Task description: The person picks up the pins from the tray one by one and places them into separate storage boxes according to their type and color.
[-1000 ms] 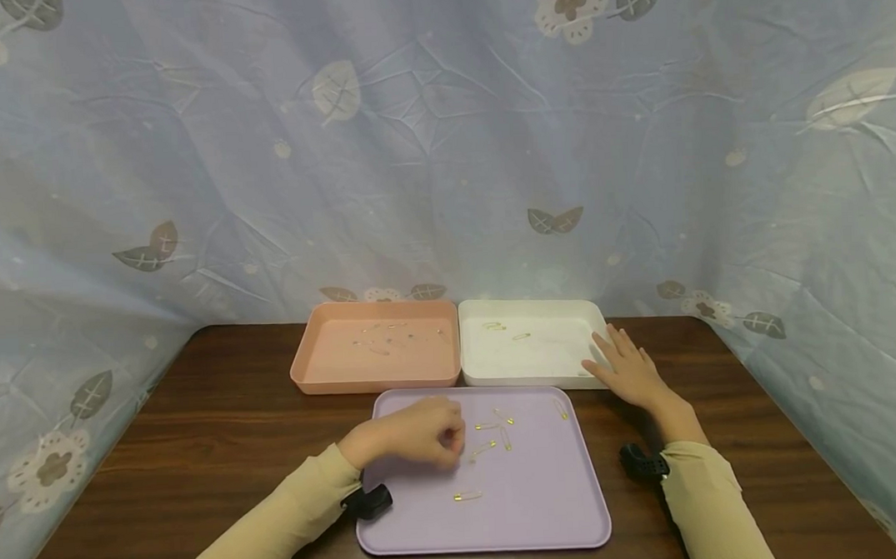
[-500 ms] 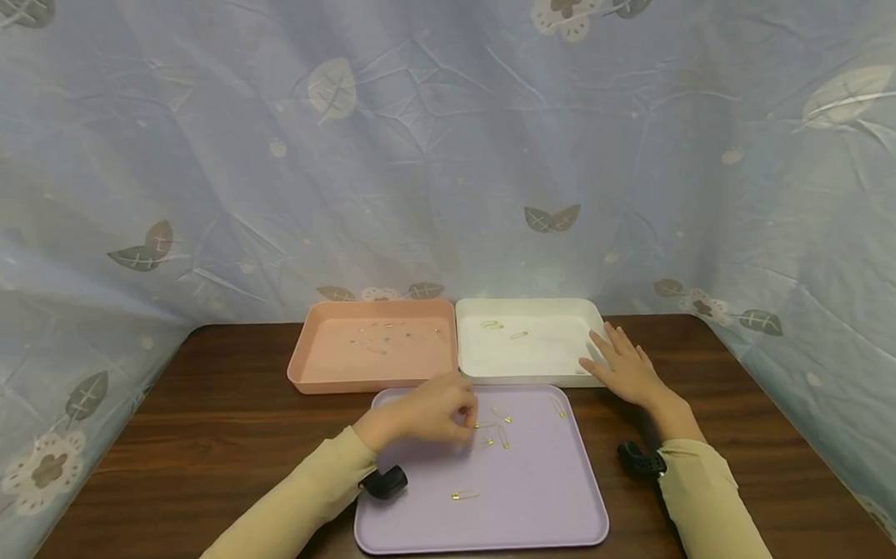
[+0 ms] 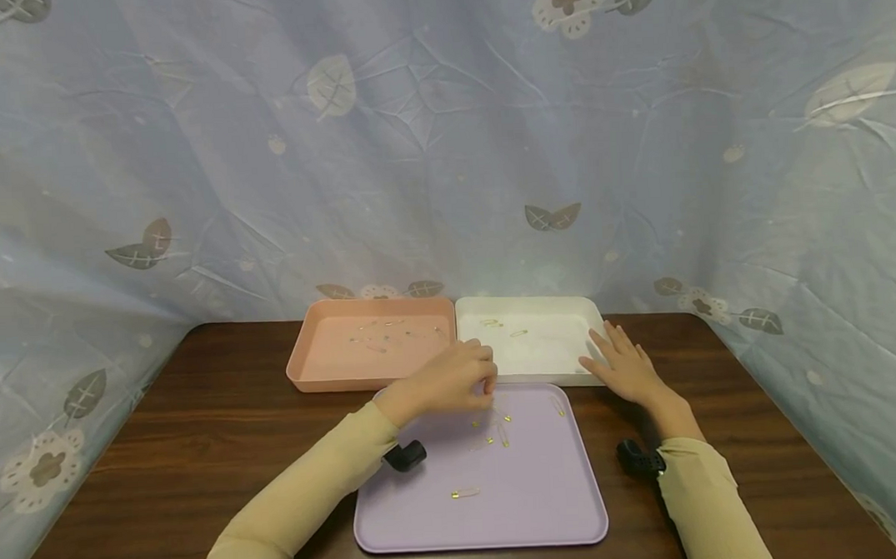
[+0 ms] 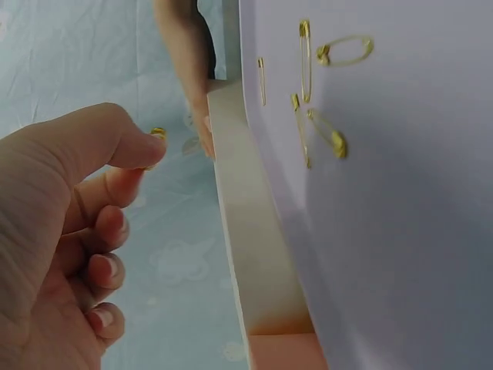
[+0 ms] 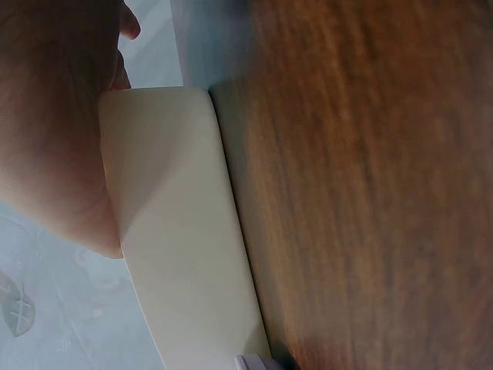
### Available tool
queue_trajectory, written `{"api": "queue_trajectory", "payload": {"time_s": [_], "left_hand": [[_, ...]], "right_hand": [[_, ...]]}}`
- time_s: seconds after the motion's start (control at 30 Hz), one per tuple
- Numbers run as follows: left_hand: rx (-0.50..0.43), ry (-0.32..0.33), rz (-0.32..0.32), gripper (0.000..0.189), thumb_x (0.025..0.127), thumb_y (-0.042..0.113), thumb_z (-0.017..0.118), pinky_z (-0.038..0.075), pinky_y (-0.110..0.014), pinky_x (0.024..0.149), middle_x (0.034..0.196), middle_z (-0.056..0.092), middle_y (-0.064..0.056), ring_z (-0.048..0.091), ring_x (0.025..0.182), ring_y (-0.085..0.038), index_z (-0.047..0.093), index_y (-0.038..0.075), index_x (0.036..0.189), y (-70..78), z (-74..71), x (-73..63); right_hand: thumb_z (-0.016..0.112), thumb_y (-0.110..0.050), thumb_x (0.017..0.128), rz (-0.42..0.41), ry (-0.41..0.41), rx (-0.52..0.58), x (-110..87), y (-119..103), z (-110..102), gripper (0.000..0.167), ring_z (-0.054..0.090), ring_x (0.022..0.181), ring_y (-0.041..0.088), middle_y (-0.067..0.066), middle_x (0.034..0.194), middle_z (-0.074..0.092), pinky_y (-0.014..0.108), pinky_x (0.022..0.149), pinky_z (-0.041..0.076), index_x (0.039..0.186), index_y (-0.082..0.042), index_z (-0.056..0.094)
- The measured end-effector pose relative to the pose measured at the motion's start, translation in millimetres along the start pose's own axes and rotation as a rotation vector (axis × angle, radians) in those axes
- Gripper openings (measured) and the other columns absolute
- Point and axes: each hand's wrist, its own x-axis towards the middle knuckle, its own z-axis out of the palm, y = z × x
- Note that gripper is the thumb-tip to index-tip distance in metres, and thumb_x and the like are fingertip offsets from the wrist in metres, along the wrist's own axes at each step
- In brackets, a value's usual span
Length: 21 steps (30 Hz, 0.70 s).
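Note:
My left hand [image 3: 452, 378] is raised over the back edge of the lilac tray [image 3: 533, 509], near the front wall of the white tray [image 3: 549, 358]. Its thumb and index finger pinch a gold safety pin [image 4: 158, 132]; only the pin's gold end shows, the rest being hidden by the fingers. Several more gold safety pins lie on the lilac tray, one [image 3: 465, 494] toward its front and another [image 4: 306, 62] in a loose group at the back. With fingers spread and fairly straight, my right hand [image 3: 628, 372] rests on the right rim of the white tray.
A pink tray [image 3: 331, 364] stands left of the white one, with several small pins in it. Several gold safety pins [image 3: 520, 333] lie in the white tray. All three trays stand on a dark wooden table [image 3: 222, 439], with a patterned curtain [image 3: 442, 146] behind.
My left hand has picked up a safety pin from the lilac tray and moved up, back and to the right toward the white tray. The right hand has stayed at the rim.

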Motion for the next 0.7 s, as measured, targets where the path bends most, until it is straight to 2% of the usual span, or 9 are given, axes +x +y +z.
{"api": "queue_trajectory", "payload": {"time_s": [0.13,0.33,0.43,0.7], "left_hand": [[0.039,0.036,0.001,0.005,0.083,0.025,0.066,0.034,-0.024,0.072,0.08,0.052,0.009,0.044,0.078,-0.011,0.063,0.023,0.079,-2.5,0.9,8.5],[0.011,0.092,-0.01,0.006,0.084,0.022,0.065,0.038,-0.027,0.073,0.081,0.062,0.003,0.05,0.078,-0.012,0.062,0.021,0.08,-5.7,-0.2,18.8],[0.008,0.098,-0.027,0.006,0.084,0.023,0.066,0.039,-0.029,0.074,0.083,0.065,0.001,0.051,0.08,-0.014,0.062,0.02,0.081,-8.0,-0.1,24.9],[0.059,0.133,-0.062,0.007,0.085,0.024,0.068,0.041,-0.029,0.072,0.082,0.062,0.005,0.052,0.078,-0.015,0.064,0.019,0.082,-17.2,1.6,40.9]], "right_hand": [[0.042,-0.055,0.099,-0.002,0.001,0.008,-0.5,-1,0,0.076,0.005,0.149,0.047,0.023,0.163,0.004,0.074,0.111,0.007,0.155,-0.007,0.022],[0.042,-0.054,0.099,-0.006,0.004,0.014,-1.3,-3,0,0.076,0.005,0.149,0.047,0.023,0.163,0.004,0.074,0.111,0.007,0.154,-0.006,0.023],[0.042,-0.054,0.099,-0.005,0.004,0.015,-1.2,-2,1,0.076,0.005,0.149,0.047,0.023,0.163,0.004,0.074,0.111,0.007,0.154,-0.006,0.023],[0.041,-0.055,0.099,0.002,0.001,0.008,-0.6,0,0,0.076,0.004,0.149,0.046,0.023,0.163,0.003,0.074,0.111,0.007,0.155,-0.007,0.022]]}}
